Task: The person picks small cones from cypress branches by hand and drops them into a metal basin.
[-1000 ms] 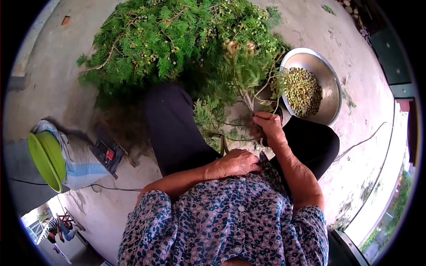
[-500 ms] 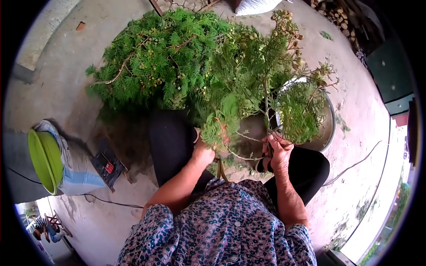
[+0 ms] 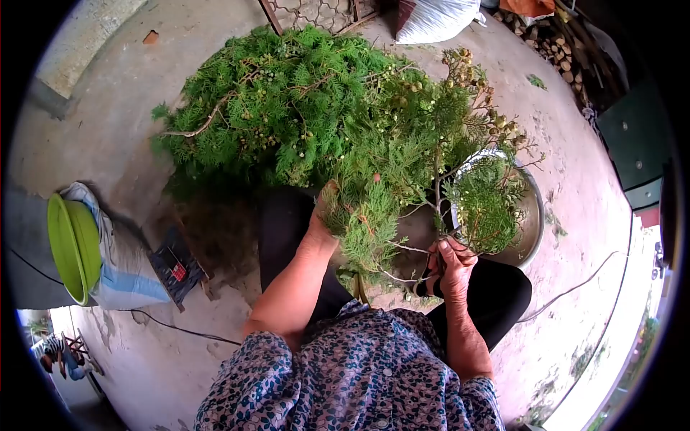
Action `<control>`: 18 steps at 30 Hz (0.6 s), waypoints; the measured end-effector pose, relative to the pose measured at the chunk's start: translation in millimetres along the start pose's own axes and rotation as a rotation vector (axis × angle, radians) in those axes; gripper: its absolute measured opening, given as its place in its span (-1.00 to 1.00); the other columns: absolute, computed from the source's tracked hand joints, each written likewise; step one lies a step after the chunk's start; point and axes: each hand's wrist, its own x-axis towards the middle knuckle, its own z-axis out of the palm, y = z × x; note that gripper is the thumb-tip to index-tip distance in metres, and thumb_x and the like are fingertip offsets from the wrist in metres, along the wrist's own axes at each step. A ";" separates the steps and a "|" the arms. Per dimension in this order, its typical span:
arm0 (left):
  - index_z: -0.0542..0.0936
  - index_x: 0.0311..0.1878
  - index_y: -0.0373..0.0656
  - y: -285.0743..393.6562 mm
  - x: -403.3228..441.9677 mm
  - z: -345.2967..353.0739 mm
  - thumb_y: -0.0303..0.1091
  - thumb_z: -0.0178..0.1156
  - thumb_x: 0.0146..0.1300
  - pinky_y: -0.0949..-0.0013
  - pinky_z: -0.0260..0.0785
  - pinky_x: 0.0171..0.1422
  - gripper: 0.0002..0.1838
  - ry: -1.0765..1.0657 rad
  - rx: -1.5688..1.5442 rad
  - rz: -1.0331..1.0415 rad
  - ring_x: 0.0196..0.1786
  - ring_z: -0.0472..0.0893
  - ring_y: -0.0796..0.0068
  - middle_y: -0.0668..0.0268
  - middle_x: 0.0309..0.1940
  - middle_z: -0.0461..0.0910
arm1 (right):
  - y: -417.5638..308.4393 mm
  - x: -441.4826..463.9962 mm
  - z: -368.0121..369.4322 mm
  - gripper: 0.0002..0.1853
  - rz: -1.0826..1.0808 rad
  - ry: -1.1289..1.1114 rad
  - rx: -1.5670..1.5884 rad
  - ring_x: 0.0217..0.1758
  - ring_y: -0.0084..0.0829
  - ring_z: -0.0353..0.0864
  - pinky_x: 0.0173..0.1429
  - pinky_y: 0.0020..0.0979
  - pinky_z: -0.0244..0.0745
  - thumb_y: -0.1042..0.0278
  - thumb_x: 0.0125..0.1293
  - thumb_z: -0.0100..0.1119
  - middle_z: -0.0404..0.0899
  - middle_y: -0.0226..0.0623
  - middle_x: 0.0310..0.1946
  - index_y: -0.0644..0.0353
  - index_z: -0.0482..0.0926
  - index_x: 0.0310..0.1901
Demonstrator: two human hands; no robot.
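My right hand (image 3: 454,262) is closed round the woody stem of a cut conifer branch (image 3: 437,179), which stands up from the fist with flat green sprays and brown cones near its top. My left hand (image 3: 323,219) is at the branch's lower left sprays, its fingers mostly hidden behind the foliage, so their grip does not show. Beyond both hands lies a large heap of green conifer branches (image 3: 251,108). A metal basin (image 3: 533,215) stands at the right behind the held branch, partly covered by its sprays.
To the left, a lime-green tub (image 3: 72,248) rests by a pale sack (image 3: 129,276). A dark cable (image 3: 187,330) crosses the floor. A white sack (image 3: 435,20) and stacked firewood (image 3: 553,47) are at the back; a person (image 3: 65,355) shows far left.
My left hand has moved up and away from me along the sprays. The right hand keeps its hold on the stem. The whole view has shifted slightly.
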 end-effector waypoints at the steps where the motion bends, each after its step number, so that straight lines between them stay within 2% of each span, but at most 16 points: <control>1: 0.32 0.22 -0.18 2.1 1.1 -0.6 -0.10 -0.08 0.31 0.16 0.40 0.11 -0.50 -0.001 -0.001 0.001 0.02 0.51 0.26 0.16 0.06 0.47 | -0.2 0.7 -0.8 -0.79 -0.001 -0.001 -0.001 -0.77 -0.62 0.34 -0.65 -0.60 0.18 0.38 0.20 0.15 0.44 -0.39 -0.76 0.33 0.57 -0.51; 3: 0.28 0.23 -0.14 9.2 4.9 -3.7 -0.36 -0.02 0.28 0.29 0.51 -0.11 -0.56 -0.090 0.199 0.017 -0.17 0.59 0.36 0.19 -0.14 0.56 | 0.6 2.7 -3.6 -0.79 0.001 0.046 -0.007 -0.76 -0.61 0.35 -0.65 -0.60 0.18 0.39 0.20 0.15 0.44 -0.39 -0.75 0.34 0.56 -0.52; 4: 0.28 0.23 -0.14 11.2 7.1 -5.1 -0.36 -0.02 0.28 0.29 0.51 -0.11 -0.56 -0.089 0.200 0.020 -0.17 0.59 0.36 0.19 -0.14 0.56 | 3.2 3.7 -4.1 -0.79 -0.009 0.064 0.044 -0.75 -0.59 0.35 -0.65 -0.60 0.18 0.41 0.20 0.14 0.45 -0.38 -0.74 0.36 0.56 -0.52; 7: 0.46 0.06 -0.15 12.0 14.7 -17.2 -0.44 0.13 0.14 0.39 0.51 -0.34 -0.63 0.307 0.159 0.036 -0.35 0.61 0.43 0.25 -0.25 0.58 | 3.4 6.0 -4.1 -0.80 -0.016 0.128 0.054 -0.76 -0.58 0.35 -0.66 -0.59 0.18 0.43 0.20 0.14 0.45 -0.38 -0.73 0.36 0.56 -0.51; 9: 0.52 -0.03 -0.18 17.8 9.3 -24.1 -0.47 0.16 0.08 0.39 0.49 -0.22 -0.67 0.252 0.120 0.050 -0.26 0.60 0.46 0.26 -0.23 0.59 | 8.0 8.8 -8.5 -0.81 -0.025 0.117 0.069 -0.77 -0.59 0.35 -0.67 -0.58 0.18 0.43 0.20 0.14 0.45 -0.38 -0.73 0.37 0.56 -0.49; 11: 0.49 0.01 -0.20 20.3 3.7 -14.2 -0.48 0.13 0.07 0.42 0.44 -0.08 -0.63 -0.034 0.435 0.046 -0.19 0.59 0.48 0.25 -0.17 0.58 | 6.2 9.8 -11.4 -0.82 -0.023 0.126 0.035 -0.76 -0.60 0.36 -0.67 -0.58 0.20 0.43 0.20 0.14 0.47 -0.38 -0.71 0.37 0.56 -0.47; 12: 0.47 0.06 -0.22 20.7 6.1 -30.5 -0.50 0.11 0.12 0.44 0.38 0.02 -0.63 -0.231 0.459 0.121 -0.16 0.58 0.49 0.26 -0.15 0.58 | 6.2 10.3 -11.6 -0.83 -0.017 0.157 0.035 -0.74 -0.60 0.38 -0.67 -0.58 0.21 0.43 0.20 0.14 0.49 -0.39 -0.70 0.36 0.56 -0.47; 13: 0.47 0.06 -0.22 17.4 5.7 -30.7 -0.50 0.11 0.12 0.44 0.38 0.02 -0.63 -0.237 0.455 0.121 -0.16 0.58 0.49 0.26 -0.15 0.58 | 6.3 10.3 -14.0 -0.83 -0.022 0.161 0.032 -0.74 -0.60 0.38 -0.67 -0.58 0.21 0.43 0.20 0.14 0.49 -0.39 -0.70 0.36 0.56 -0.47; 15: 0.47 0.06 -0.23 16.2 3.1 -21.0 -0.55 0.10 0.16 0.46 0.34 0.05 -0.65 -0.050 0.595 0.107 -0.11 0.55 0.52 0.30 -0.13 0.57 | 8.8 11.6 -16.9 -0.84 -0.025 0.157 0.042 -0.73 -0.60 0.39 -0.67 -0.59 0.22 0.44 0.20 0.14 0.50 -0.38 -0.68 0.35 0.57 -0.45; 16: 0.46 0.06 -0.23 13.9 -0.6 -14.3 -0.43 0.15 0.20 0.44 0.41 -0.01 -0.66 -0.044 0.505 0.127 -0.12 0.55 0.52 0.30 -0.11 0.56 | 11.0 12.8 -18.4 -0.86 -0.024 0.167 0.059 -0.74 -0.60 0.39 -0.67 -0.59 0.22 0.44 0.20 0.14 0.52 -0.37 -0.66 0.34 0.58 -0.42; 18: 0.45 0.07 -0.23 14.1 3.8 -16.2 -0.43 0.16 0.19 0.47 0.41 -0.02 -0.64 -0.025 0.549 0.170 -0.13 0.55 0.54 0.31 -0.11 0.56 | 12.8 13.3 -21.7 -0.87 -0.033 0.152 0.049 -0.73 -0.60 0.40 -0.67 -0.59 0.22 0.45 0.20 0.14 0.53 -0.36 -0.64 0.34 0.58 -0.41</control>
